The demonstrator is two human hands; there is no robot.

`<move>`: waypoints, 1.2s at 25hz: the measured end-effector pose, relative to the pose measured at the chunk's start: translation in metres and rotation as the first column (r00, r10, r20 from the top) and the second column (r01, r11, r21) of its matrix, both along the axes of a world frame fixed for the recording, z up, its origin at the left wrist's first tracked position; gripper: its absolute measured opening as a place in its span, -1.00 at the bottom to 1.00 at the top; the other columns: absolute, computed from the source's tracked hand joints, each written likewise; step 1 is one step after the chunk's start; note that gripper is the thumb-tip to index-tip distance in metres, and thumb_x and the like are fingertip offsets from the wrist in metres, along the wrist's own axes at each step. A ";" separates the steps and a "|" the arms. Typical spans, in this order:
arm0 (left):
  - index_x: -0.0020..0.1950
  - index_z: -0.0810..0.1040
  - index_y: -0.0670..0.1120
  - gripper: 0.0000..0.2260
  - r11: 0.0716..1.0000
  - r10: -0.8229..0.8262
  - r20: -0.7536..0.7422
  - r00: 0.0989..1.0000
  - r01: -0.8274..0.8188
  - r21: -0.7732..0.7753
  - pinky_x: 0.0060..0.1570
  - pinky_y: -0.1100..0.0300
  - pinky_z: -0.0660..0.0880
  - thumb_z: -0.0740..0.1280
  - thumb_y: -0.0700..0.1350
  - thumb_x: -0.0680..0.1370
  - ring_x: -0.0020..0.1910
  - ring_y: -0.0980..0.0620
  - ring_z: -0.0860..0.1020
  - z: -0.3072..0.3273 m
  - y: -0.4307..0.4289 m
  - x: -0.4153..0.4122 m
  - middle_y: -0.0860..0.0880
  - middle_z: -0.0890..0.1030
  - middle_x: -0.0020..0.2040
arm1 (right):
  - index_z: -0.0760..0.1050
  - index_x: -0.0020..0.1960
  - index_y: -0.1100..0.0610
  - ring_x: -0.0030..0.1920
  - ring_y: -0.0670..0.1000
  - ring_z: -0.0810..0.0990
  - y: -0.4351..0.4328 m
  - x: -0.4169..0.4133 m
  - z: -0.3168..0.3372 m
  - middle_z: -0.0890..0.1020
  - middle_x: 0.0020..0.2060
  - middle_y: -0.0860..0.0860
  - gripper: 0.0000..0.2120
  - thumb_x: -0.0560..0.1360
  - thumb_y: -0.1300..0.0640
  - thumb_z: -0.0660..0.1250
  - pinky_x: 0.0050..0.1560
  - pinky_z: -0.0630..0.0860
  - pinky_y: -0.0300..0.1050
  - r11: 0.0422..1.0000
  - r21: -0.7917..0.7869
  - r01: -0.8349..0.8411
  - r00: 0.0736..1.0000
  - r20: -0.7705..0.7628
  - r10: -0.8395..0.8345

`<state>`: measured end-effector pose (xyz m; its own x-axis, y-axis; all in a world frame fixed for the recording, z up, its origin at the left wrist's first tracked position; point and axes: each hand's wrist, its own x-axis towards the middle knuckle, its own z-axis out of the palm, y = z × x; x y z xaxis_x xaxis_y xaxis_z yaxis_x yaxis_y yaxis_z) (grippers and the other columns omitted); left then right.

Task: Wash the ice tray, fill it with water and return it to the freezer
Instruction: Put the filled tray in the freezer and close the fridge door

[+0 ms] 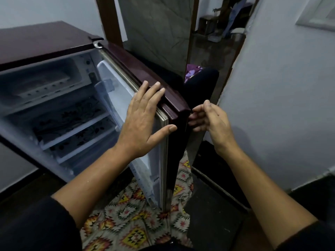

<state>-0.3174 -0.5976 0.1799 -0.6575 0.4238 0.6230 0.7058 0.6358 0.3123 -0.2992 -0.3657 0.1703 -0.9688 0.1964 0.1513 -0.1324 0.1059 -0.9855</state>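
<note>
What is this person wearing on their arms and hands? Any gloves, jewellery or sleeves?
No gloves: the left hand and the right hand are bare, and no ring, watch or bracelet shows on the fingers or wrists. The forearms are uncovered too. The only clothing is black-looking fabric at the bottom of the picture, the left sleeve and the right sleeve, each ending near the elbow.

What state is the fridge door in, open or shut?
Open. The door stands swung out, the shelves inside show, and the left hand rests on its top edge.
</note>
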 end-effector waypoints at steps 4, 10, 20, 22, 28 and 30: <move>0.65 0.21 -0.18 -0.32 0.986 0.045 0.071 0.996 -0.056 0.158 0.60 -0.22 0.12 0.23 0.19 0.65 0.69 -0.09 0.04 -0.007 -0.058 0.040 -0.11 0.18 0.68 | 0.63 0.01 0.04 -0.05 0.02 0.70 -0.052 0.011 0.004 0.72 -0.10 0.04 -0.67 0.64 -0.15 0.21 -0.13 0.60 -0.08 0.998 0.048 -0.033 0.999 -0.022 0.034; 0.69 0.09 -0.16 -0.31 0.928 0.244 0.156 0.957 -0.277 0.249 0.64 -0.13 0.08 0.19 0.18 0.69 0.69 -0.01 0.01 -0.028 -0.141 0.091 -0.07 0.12 0.70 | 0.65 0.02 0.07 -0.06 0.00 0.67 -0.152 0.011 -0.007 0.71 -0.06 0.11 -0.68 0.63 -0.16 0.31 -0.04 0.59 0.05 0.933 0.150 -0.327 0.939 0.161 0.303; 0.71 -0.12 -0.10 -0.17 0.741 0.576 0.308 0.757 -0.643 0.194 0.66 -0.10 0.00 0.09 0.36 0.63 0.69 0.08 -0.13 -0.039 -0.264 0.107 -0.01 -0.07 0.72 | 0.71 0.09 0.25 0.01 0.12 0.75 -0.306 -0.015 -0.013 0.76 -0.03 0.15 -0.44 0.64 -0.25 0.25 0.19 0.62 -0.01 0.665 0.005 -0.747 0.610 0.401 0.683; 0.71 -0.14 -0.10 -0.16 0.698 0.642 0.311 0.701 -0.702 0.142 0.66 -0.09 -0.01 0.07 0.37 0.63 0.69 0.08 -0.16 -0.043 -0.285 0.100 -0.01 -0.09 0.72 | 0.69 0.06 0.29 -0.05 0.09 0.74 -0.336 -0.027 -0.020 0.76 -0.07 0.14 -0.40 0.65 -0.27 0.24 0.19 0.62 0.04 0.624 0.010 -0.782 0.583 0.367 0.725; 0.71 -0.15 -0.14 -0.19 0.511 0.823 0.285 0.492 -0.859 0.008 0.66 -0.09 -0.05 0.00 0.34 0.65 0.69 0.00 -0.16 -0.054 -0.340 0.062 -0.09 -0.10 0.72 | 0.69 -0.04 0.08 -0.10 -0.03 0.73 -0.423 -0.053 -0.040 0.75 -0.16 0.01 -0.34 0.58 -0.45 0.11 0.08 0.67 0.06 0.661 0.222 -0.717 0.697 0.251 0.671; 0.70 -0.13 -0.15 -0.21 0.450 0.864 0.276 0.422 -0.892 -0.046 0.65 -0.11 -0.04 -0.03 0.33 0.66 0.69 -0.05 -0.14 -0.054 -0.355 0.048 -0.12 -0.08 0.72 | 0.66 -0.09 0.10 -0.16 -0.02 0.71 -0.445 -0.062 -0.040 0.72 -0.22 0.01 -0.36 0.63 -0.40 0.08 -0.03 0.67 0.04 0.669 0.260 -0.696 0.717 0.226 0.659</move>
<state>-0.2699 -0.9525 0.1263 -0.7573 -0.5180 0.3976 -0.3200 0.8251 0.4655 -0.3609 -0.8112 0.1300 -0.8286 -0.5592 -0.0255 -0.1888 0.3220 -0.9277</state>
